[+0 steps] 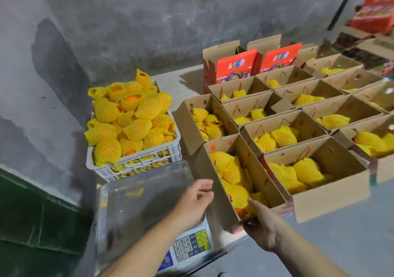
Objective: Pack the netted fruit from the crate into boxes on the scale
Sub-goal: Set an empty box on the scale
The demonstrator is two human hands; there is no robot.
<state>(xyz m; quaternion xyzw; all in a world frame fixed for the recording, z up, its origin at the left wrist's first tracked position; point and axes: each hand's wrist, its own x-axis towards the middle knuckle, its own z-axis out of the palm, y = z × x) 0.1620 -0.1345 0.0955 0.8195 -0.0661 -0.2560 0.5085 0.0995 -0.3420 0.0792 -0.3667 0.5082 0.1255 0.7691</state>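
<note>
A white plastic crate (136,159) heaped with fruit in yellow foam netting (136,127) stands on the floor by the wall. In front of it sits the scale, its steel tray (138,202) bare and its keypad (185,249) facing me. Just right of the scale is an open cardboard box (217,204) filled with netted fruit (234,191). My right hand (260,227) grips the box's near end, thumb over the rim. My left hand (196,202) hovers over the tray's right edge, fingers loosely bent against the box's left wall.
Rows of several open cardboard boxes (330,197) holding netted fruit cover the floor to the right. Two red printed boxes (234,67) stand upright behind them, with more red packaging (375,16) at the far right. A grey concrete wall (42,84) runs along the left.
</note>
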